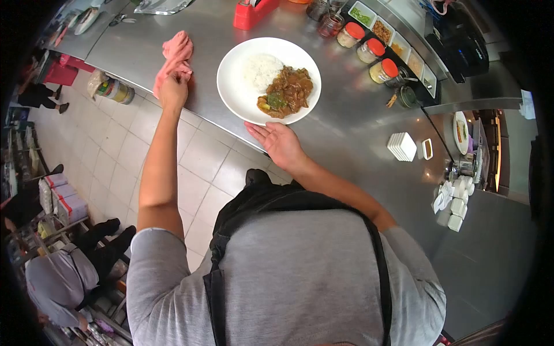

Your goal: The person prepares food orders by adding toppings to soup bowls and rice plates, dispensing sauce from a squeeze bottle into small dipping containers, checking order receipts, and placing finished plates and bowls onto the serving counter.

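Observation:
A white oval plate (229, 92) lies on the steel counter, with white rice (261, 72) on one side and a brown saucy stew (297, 89) with green pieces on the other. My right hand (280, 145) is palm up at the plate's near rim, fingers stretched out; whether the fingertips bear any of its weight I cannot tell. To the left, my left hand (174, 91) is closed on a crumpled pink cloth (178, 49) at the counter's edge.
Red-lidded jars (370, 51) and a rack of chopped toppings (382, 31) line the back right. A red tape dispenser (254, 14) stands behind the plate. Stacked white dishes (402, 147) sit at right. Another person (63, 277) is at the shelves, lower left.

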Demonstrator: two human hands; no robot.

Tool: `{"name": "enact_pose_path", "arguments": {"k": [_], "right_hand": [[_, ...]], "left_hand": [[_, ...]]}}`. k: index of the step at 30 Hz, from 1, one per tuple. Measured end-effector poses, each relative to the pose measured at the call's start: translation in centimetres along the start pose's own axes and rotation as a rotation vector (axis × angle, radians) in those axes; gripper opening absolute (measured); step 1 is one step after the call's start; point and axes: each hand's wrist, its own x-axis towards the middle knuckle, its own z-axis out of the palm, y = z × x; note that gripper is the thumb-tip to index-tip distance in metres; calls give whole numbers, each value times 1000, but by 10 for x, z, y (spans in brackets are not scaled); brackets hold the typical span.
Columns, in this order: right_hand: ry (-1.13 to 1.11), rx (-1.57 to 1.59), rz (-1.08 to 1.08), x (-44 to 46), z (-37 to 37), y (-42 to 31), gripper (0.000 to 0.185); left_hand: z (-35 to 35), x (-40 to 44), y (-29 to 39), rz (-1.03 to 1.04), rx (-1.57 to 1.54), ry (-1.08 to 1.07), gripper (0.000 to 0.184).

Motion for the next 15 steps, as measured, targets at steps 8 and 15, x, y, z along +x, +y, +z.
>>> {"name": "enact_pose_path", "arguments": {"k": [8,15], "right_hand": [[63,76,-27,15,-2,5,38],[49,51,-116,11,-1,8,34]], "left_hand": [[3,-114,119,287,14,-119,15],[33,-81,105,421,294,54,14]]}}
